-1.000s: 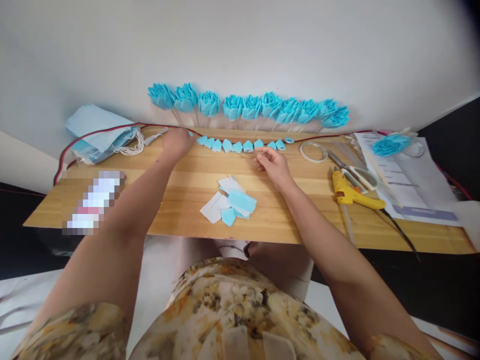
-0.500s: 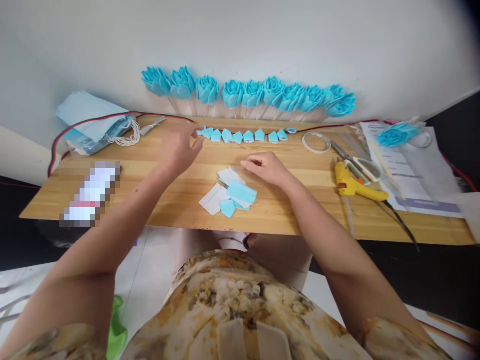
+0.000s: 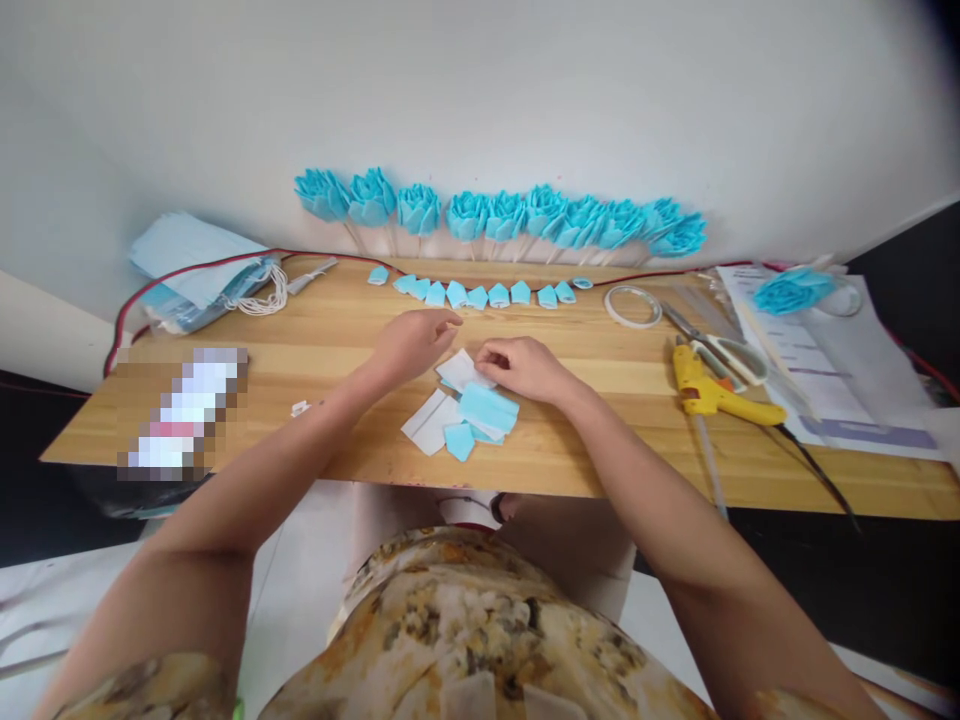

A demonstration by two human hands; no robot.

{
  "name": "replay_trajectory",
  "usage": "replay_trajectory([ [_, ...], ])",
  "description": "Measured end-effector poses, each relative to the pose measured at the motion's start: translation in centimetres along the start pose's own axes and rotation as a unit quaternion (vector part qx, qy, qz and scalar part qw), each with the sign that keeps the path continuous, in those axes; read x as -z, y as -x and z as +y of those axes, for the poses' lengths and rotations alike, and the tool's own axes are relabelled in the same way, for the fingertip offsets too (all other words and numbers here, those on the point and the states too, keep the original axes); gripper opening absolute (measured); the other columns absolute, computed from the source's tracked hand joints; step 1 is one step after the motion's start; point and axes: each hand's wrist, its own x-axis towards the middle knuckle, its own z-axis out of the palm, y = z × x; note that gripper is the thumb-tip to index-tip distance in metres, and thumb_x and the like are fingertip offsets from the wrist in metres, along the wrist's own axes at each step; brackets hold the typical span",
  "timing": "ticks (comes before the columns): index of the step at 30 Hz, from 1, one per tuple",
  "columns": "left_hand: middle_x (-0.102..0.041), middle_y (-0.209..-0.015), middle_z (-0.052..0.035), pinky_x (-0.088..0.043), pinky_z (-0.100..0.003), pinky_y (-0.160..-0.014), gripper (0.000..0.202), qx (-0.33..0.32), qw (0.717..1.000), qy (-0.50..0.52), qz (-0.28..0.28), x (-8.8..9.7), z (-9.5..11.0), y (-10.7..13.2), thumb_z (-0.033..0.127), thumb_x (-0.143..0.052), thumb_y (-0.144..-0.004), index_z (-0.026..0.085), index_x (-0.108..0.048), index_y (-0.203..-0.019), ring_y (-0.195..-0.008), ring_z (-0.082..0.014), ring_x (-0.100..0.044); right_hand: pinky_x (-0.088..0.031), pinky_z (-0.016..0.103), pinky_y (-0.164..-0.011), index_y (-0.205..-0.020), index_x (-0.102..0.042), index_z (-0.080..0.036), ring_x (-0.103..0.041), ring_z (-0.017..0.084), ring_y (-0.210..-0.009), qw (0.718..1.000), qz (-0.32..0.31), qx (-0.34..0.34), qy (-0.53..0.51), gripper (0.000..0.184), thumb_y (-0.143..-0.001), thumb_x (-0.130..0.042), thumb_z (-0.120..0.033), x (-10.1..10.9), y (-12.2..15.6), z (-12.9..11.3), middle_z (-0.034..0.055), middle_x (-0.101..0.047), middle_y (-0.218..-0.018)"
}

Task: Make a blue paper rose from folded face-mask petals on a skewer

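Note:
My left hand hovers over the middle of the wooden table, empty, its fingers loosely stretched to the right. Facing it, my right hand has its thumb and fingertips closed at the edge of a white fabric piece. That piece lies at the top of a small pile with another white square, a light-blue rectangle and a blue pentagon-shaped cutout. Behind the hands runs a row of folded blue petals, with one petal apart at its left end.
Blue fabric flowers on sticks lean on the wall. Face masks and a blurred phone are at left. A tape roll, scissors, yellow glue gun and printed paper are at right.
My left hand has drawn back from the row's left end toward the middle, leaving a petal there. My right hand has come to the white piece. The view has tilted up slightly.

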Motion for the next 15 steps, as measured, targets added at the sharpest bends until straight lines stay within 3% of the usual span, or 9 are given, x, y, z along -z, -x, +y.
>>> replay_trajectory([
  [4,-0.072,-0.075,-0.0054,-0.04,-0.028,-0.065,0.039,0.043,0.999,-0.031,0.01,1.6,-1.3,-0.6,0.025,-0.049,-0.088,0.018,-0.076,-0.115,-0.069,-0.0197,-0.06,-0.035,0.026,-0.062,-0.084,-0.074,-0.02,-0.061,0.014,-0.065,1.0,-0.003,0.022,-0.017,0.029,-0.094,-0.058,-0.043,0.5,-0.1,0.2,0.0009,-0.075,-0.076],
  [6,-0.068,-0.07,-0.0038,-0.036,-0.027,-0.061,0.041,0.047,0.999,-0.023,-0.005,1.8,-1.6,-0.6,0.029,-0.048,-0.089,0.017,-0.075,-0.117,-0.065,-0.0181,-0.056,-0.039,0.027,-0.067,-0.097,-0.077,-0.02,-0.066,0.018,-0.076,0.999,0.047,0.0,0.013,0.037,-0.097,-0.052,-0.047,1.7,-0.2,0.9,0.0052,-0.078,-0.088],
  [8,-0.067,-0.07,-0.0031,-0.035,-0.027,-0.06,0.043,0.043,0.999,-0.012,-0.026,1.3,-1.7,-0.4,0.034,-0.047,-0.089,0.017,-0.075,-0.117,-0.063,-0.0174,-0.055,-0.045,0.031,-0.076,-0.117,-0.074,-0.019,-0.07,0.025,-0.092,0.982,0.15,-0.084,0.077,0.04,-0.1,-0.046,-0.041,3.7,-0.3,2.5,0.0107,-0.079,-0.103],
  [10,-0.069,-0.072,-0.0036,-0.036,-0.027,-0.062,0.043,0.041,0.998,-0.002,-0.044,0.5,-1.8,-0.1,0.036,-0.047,-0.089,0.017,-0.076,-0.115,-0.065,-0.018,-0.058,-0.048,0.037,-0.084,-0.137,-0.064,-0.015,-0.07,0.03,-0.102,0.933,0.245,-0.214,0.152,0.046,-0.101,-0.042,-0.032,5.9,-0.5,4.6,0.0158,-0.078,-0.11],
  [11,-0.071,-0.075,-0.0043,-0.038,-0.028,-0.063,0.043,0.042,0.998,0.004,-0.05,0.0,-1.8,0.1,0.036,-0.047,-0.089,0.017,-0.076,-0.114,-0.068,-0.0187,-0.06,-0.048,0.039,-0.089,-0.145,-0.057,-0.014,-0.069,0.032,-0.107,0.91,0.261,-0.267,0.183,0.049,-0.1,-0.041,-0.028,6.9,-0.5,5.7,0.0182,-0.076,-0.116],
  [13,-0.076,-0.085,-0.0062,-0.041,-0.029,-0.067,0.043,0.044,0.997,0.015,-0.055,-0.8,-1.9,0.4,0.037,-0.046,-0.089,0.017,-0.076,-0.113,-0.075,-0.0204,-0.064,-0.048,0.044,-0.092,-0.15,-0.05,-0.013,-0.069,0.035,-0.111,0.885,0.238,-0.332,0.223,0.054,-0.099,-0.041,-0.023,8.2,-0.6,7.5,0.0219,-0.074,-0.122],
  [15,-0.078,-0.094,-0.0074,-0.044,-0.03,-0.071,0.042,0.045,0.997,0.02,-0.053,-1.2,-2.0,0.5,0.038,-0.046,-0.089,0.018,-0.077,-0.111,-0.08,-0.0218,-0.066,-0.049,0.045,-0.092,-0.148,-0.054,-0.014,-0.069,0.036,-0.113,0.885,0.191,-0.353,0.237,0.052,-0.098,-0.041,-0.02,8.5,-0.7,8.5,0.0229,-0.073,-0.123],
])
